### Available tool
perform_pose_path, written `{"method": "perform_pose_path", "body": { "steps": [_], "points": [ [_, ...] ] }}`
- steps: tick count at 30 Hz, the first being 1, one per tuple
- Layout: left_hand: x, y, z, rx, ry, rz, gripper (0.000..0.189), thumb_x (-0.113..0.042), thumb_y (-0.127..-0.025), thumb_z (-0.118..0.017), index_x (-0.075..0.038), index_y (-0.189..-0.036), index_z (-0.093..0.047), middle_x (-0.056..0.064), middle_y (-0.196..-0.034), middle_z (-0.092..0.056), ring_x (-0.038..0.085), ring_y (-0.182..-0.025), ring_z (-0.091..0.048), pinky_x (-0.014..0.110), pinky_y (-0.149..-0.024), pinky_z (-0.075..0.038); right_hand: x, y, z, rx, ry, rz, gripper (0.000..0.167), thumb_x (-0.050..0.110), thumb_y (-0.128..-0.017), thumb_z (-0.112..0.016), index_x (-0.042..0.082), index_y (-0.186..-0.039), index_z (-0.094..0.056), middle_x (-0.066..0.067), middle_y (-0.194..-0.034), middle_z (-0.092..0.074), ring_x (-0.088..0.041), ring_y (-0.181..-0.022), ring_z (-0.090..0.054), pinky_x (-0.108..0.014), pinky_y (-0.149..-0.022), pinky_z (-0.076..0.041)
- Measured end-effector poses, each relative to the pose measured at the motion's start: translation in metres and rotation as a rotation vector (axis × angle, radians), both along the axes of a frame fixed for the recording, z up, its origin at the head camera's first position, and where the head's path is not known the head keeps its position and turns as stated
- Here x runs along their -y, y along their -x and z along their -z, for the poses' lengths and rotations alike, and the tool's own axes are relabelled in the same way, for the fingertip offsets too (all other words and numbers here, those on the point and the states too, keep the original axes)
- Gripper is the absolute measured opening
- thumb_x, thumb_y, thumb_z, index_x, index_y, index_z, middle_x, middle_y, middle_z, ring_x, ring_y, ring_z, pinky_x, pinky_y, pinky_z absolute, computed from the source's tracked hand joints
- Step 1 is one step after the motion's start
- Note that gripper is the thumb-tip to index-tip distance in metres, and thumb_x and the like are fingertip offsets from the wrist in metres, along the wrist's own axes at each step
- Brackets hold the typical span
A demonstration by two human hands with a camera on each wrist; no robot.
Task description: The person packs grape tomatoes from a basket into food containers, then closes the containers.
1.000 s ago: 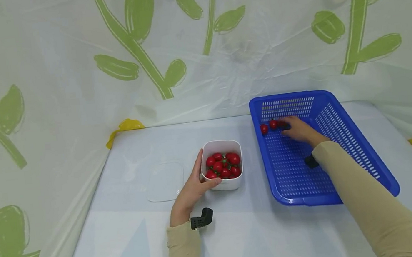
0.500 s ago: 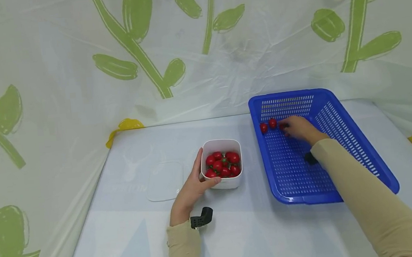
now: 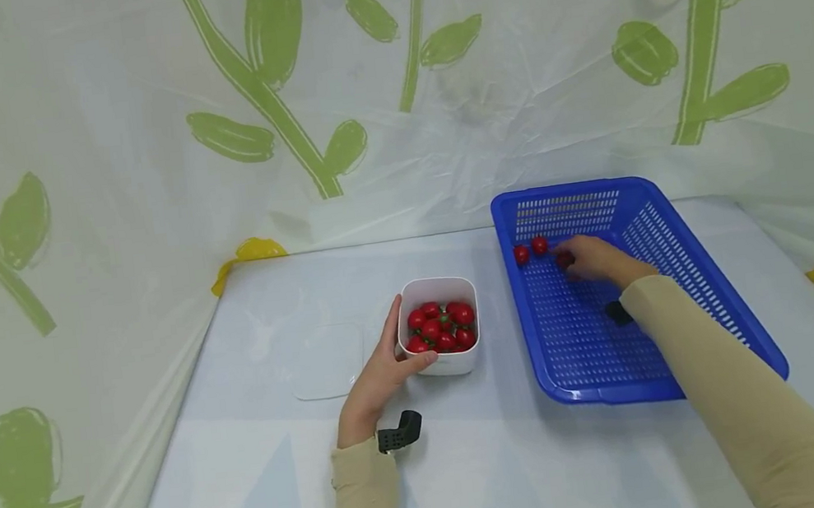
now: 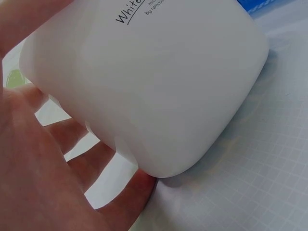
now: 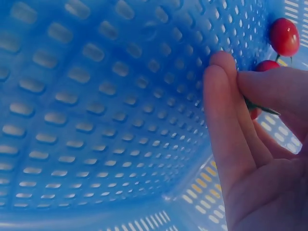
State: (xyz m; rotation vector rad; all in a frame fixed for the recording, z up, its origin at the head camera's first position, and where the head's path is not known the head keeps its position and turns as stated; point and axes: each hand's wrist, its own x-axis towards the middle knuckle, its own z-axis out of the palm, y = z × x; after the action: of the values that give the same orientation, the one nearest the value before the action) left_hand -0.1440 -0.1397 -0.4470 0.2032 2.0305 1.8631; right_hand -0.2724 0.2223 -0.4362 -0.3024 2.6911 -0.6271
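Observation:
My left hand grips a white square container, fingers along its left side and thumb at the front rim. Several red cherry tomatoes with green stems lie inside it. In the left wrist view, the container's wall fills most of the picture, with the fingers bent against it. My right hand reaches into the blue basket and pinches a cherry tomato; in the right wrist view the fingers and thumb mostly hide it. Two other tomatoes lie at the basket's back left.
A clear, flat lid lies on the table left of the container. The basket's slotted walls rise around my right hand. Behind the table hangs a pale sheet printed with leaves and flowers.
My right hand has drawn a little toward me with the tomato, away from the other two. The left hand and container stay where they were.

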Motion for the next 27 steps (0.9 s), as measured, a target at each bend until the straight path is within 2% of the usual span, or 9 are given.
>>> {"method": "perform_pose_path", "body": {
  "steps": [3, 7, 13, 16, 20, 27],
  "points": [
    [0.000, 0.000, 0.000, 0.000, -0.008, 0.004, 0.089, -0.020, -0.081, -0.067, -0.042, -0.141, -0.004, -0.011, -0.146, -0.011, 0.024, -0.124, -0.031, 0.047, -0.101, -0.022, -0.002, -0.003, -0.001, -0.001, -0.022, 0.001, 0.042, -0.005, -0.080, -0.053, -0.007, -0.122, -0.049, -0.021, -0.105, -0.056, -0.029, -0.089, -0.057, -0.042, -0.076, -0.047],
    [0.000, 0.001, 0.000, -0.012, -0.006, 0.003, 0.091, -0.021, -0.079, -0.068, -0.041, -0.141, -0.004, -0.010, -0.147, -0.009, 0.023, -0.129, -0.021, 0.047, -0.101, -0.022, -0.006, -0.007, -0.005, -0.026, -0.041, -0.015, 0.038, 0.001, -0.081, -0.056, -0.006, -0.119, -0.052, -0.021, -0.104, -0.057, -0.030, -0.088, -0.057, -0.041, -0.074, -0.048],
    [0.000, 0.001, -0.001, -0.006, -0.006, -0.002, 0.092, -0.024, -0.078, -0.070, -0.041, -0.141, -0.005, -0.012, -0.147, -0.008, 0.020, -0.131, -0.015, 0.049, -0.101, -0.022, -0.010, -0.012, -0.014, -0.151, -0.039, -0.071, 0.037, 0.010, -0.080, -0.062, -0.004, -0.113, -0.056, -0.020, -0.104, -0.055, -0.034, -0.094, -0.052, -0.048, -0.079, -0.043],
    [0.000, 0.001, -0.001, 0.005, -0.012, -0.003, 0.093, -0.026, -0.077, -0.070, -0.041, -0.141, -0.005, -0.013, -0.146, -0.008, 0.020, -0.131, -0.016, 0.048, -0.101, -0.022, -0.009, -0.016, -0.021, -0.182, -0.006, -0.065, 0.037, 0.013, -0.081, -0.063, -0.002, -0.114, -0.056, -0.022, -0.107, -0.051, -0.037, -0.099, -0.046, -0.053, -0.082, -0.038],
    [0.000, 0.001, 0.000, 0.001, -0.018, -0.001, 0.092, -0.023, -0.079, -0.069, -0.041, -0.141, -0.004, -0.012, -0.147, -0.008, 0.019, -0.131, -0.015, 0.048, -0.101, -0.022, -0.006, -0.023, -0.032, -0.207, 0.056, -0.045, 0.036, 0.011, -0.082, -0.062, 0.001, -0.116, -0.055, -0.023, -0.113, -0.047, -0.038, -0.102, -0.044, -0.054, -0.084, -0.038],
    [0.000, 0.002, 0.002, -0.007, -0.028, 0.000, 0.091, -0.018, -0.080, -0.067, -0.040, -0.141, -0.004, -0.009, -0.147, -0.008, 0.021, -0.130, -0.017, 0.048, -0.100, -0.022, 0.002, -0.040, -0.054, -0.214, 0.141, -0.019, 0.038, 0.020, -0.087, -0.058, 0.008, -0.122, -0.052, -0.018, -0.123, -0.048, -0.038, -0.105, -0.049, -0.052, -0.083, -0.041]
  ]
}}
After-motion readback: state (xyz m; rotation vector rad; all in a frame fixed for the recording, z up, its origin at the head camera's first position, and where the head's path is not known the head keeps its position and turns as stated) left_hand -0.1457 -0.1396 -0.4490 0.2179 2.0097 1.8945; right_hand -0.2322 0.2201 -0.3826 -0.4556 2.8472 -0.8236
